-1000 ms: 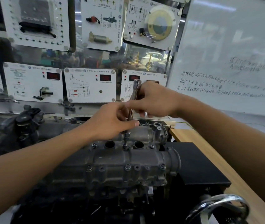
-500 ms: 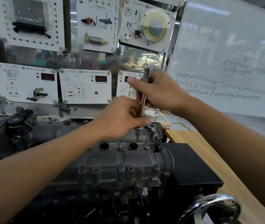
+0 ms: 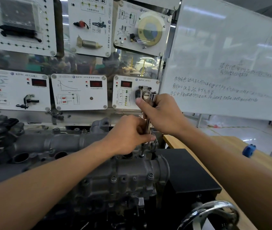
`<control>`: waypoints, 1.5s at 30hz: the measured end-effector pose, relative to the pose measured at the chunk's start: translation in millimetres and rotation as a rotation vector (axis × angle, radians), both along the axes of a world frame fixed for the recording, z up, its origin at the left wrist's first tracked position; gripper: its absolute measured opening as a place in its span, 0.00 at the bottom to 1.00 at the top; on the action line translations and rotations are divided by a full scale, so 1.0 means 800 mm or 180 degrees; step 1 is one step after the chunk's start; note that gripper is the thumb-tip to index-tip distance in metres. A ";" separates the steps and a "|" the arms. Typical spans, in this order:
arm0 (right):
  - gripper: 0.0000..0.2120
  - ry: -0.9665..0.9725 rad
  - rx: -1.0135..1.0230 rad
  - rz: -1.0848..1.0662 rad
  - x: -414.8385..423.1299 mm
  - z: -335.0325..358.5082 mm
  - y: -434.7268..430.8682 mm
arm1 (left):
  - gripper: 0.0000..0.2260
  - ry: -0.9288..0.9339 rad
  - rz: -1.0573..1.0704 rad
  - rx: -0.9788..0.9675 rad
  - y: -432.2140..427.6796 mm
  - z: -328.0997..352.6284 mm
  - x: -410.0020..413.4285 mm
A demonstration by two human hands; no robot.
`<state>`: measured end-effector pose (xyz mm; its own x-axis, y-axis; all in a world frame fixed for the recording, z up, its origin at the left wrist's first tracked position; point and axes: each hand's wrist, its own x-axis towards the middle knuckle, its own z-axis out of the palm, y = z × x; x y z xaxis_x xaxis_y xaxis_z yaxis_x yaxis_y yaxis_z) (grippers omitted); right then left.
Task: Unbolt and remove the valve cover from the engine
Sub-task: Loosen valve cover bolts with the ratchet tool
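While both hands work one wrench (image 3: 148, 124), the valve cover (image 3: 132, 177) sits bolted on the engine (image 3: 52, 143) at the near centre, under the forearms. The wrench stands almost upright, its top leaning slightly right, and its tip rests on a bolt at the right end of the cover's top. The left hand (image 3: 128, 135) has its fingers curled round the lower shaft. The right hand (image 3: 164, 117) clasps the upper part, with the thumb stretched out to the left. A row of bolt heads (image 3: 113, 178) runs along the cover's near side (four show plainly; others may hide under the left arm). Two round ports (image 3: 20, 157) open in the engine to the left.

Six panels (image 3: 79, 92) hang on the far wall, three above and three below. One whiteboard (image 3: 231, 63) with handwriting stands far right. One wooden table (image 3: 223, 143) at right carries a small blue object (image 3: 249, 150). One chrome wheel (image 3: 215, 211) shows near right.
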<state>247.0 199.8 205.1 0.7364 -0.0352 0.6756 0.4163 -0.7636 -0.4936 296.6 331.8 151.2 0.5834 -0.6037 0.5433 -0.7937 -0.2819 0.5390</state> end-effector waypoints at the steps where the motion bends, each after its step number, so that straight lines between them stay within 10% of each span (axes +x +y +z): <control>1: 0.27 -0.0002 0.0006 0.0022 0.000 0.000 -0.001 | 0.16 -0.0003 0.0021 0.0012 -0.001 0.000 0.000; 20: 0.24 -0.0003 -0.0028 0.0184 -0.019 -0.003 0.004 | 0.14 -0.0280 0.0043 -0.0100 0.006 -0.013 -0.004; 26: 0.15 -0.0232 0.0219 -0.0097 -0.021 -0.003 -0.009 | 0.10 0.0712 -0.1008 -0.0071 0.016 -0.006 -0.001; 33: 0.18 0.0452 0.0984 0.0615 -0.025 -0.005 -0.016 | 0.11 0.0359 -0.0165 -0.0471 0.004 -0.005 0.000; 40: 0.08 -0.0103 0.0531 0.0158 -0.023 -0.018 -0.003 | 0.14 -0.0028 0.0146 -0.0337 -0.003 -0.006 0.001; 45: 0.02 0.0159 0.0545 0.0266 -0.023 -0.011 -0.012 | 0.10 0.0605 -0.0851 -0.0325 0.008 -0.002 0.002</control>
<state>228.2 190.2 196.7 0.7741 -0.0837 0.6275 0.4465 -0.6305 -0.6350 298.3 337.9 150.0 0.5084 -0.6970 0.5057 -0.7149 -0.0143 0.6991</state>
